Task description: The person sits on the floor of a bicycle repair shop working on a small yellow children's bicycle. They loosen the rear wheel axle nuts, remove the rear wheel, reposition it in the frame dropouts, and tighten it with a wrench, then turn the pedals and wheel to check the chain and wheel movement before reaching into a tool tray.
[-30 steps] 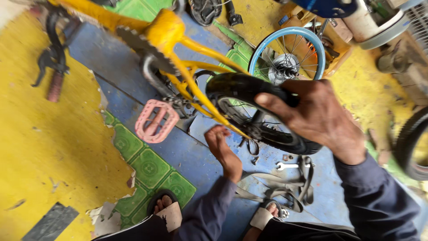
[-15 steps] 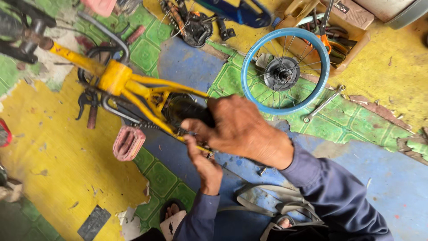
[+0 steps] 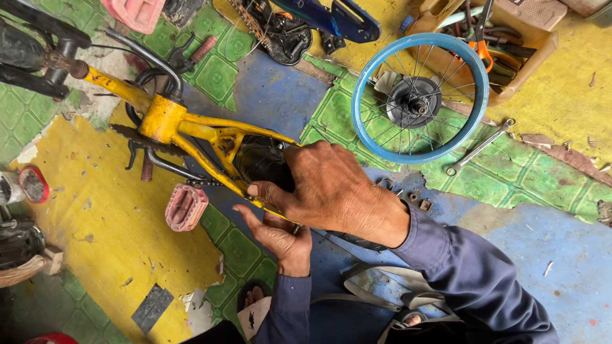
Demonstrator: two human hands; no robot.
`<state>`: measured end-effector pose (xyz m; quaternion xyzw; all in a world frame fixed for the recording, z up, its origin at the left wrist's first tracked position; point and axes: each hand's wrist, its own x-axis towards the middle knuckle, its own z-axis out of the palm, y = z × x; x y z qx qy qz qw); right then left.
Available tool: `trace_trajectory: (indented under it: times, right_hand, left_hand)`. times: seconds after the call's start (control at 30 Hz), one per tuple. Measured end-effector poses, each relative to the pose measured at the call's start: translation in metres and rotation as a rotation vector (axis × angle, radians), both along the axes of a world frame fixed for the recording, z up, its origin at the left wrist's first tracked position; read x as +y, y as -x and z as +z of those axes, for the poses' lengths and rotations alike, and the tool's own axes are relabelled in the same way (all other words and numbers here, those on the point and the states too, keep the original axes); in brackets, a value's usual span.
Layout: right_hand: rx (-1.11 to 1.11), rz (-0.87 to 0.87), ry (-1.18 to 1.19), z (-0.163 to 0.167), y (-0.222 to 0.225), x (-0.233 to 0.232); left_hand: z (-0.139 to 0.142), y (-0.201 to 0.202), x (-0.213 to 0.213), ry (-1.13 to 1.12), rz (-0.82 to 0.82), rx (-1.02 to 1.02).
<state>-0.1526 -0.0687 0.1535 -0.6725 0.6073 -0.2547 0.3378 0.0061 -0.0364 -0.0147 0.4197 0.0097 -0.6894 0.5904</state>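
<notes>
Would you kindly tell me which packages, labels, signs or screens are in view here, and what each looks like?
Cardboard box: top right on the floor, behind the blue wheel rim; open, tan, holding hand tools.
No labels, signs or screens can be made out.

The floor (image 3: 76,255) is painted yellow, green and blue, and the paint is chipped in many spots. A yellow bike frame (image 3: 191,130) is laid on it, with a pink pedal (image 3: 185,207) down on the yellow part. A blue wheel (image 3: 421,99) is laid flat near the top. Just beside it, a spanner (image 3: 478,148) is seen on the green tiles. A brown box (image 3: 510,51) full of tools is set at the top right. A few small nuts (image 3: 417,200) are scattered on the blue patch. A dark chain part (image 3: 280,35) is left at the top.
</notes>
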Motion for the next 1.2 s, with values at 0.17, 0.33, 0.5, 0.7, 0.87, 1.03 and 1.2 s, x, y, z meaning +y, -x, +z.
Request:
trace_trajectory:
  times: [0.17, 0.33, 0.5, 0.7, 0.87, 1.03, 1.2]
  right_hand:
    - [-0.024, 0.006, 0.016, 0.003, 0.005, 0.0]
    - [-0.046, 0.012, 0.035, -0.001, 0.005, 0.0]
    - [-0.408, 0.102, 0.05, -0.026, 0.054, -0.015]
    - [-0.493, -0.119, -0.53, -0.12, 0.12, -0.026]
    - [-0.719, 0.07, -0.606, -0.174, 0.114, -0.013]
    - [-0.673, 0.03, -0.4, -0.184, 0.109, -0.011]
    - [-0.646, 0.034, -0.248, -0.19, 0.106, -0.011]
  left_hand:
    - [0.006, -0.003, -0.012, 0.014, -0.004, -0.209]
    - [-0.006, -0.003, -0.015, 0.059, 0.055, -0.151]
    - [-0.031, -0.009, -0.019, 0.257, -0.014, 0.02]
    - [-0.047, -0.01, -0.02, 0.11, 0.011, 0.005]
    - [-0.029, 0.0, -0.021, -0.005, 0.084, -0.075]
    - [-0.014, 0.012, -0.022, 0.015, 0.063, -0.168]
    - [-0.023, 0.008, -0.022, 0.04, 0.042, -0.129]
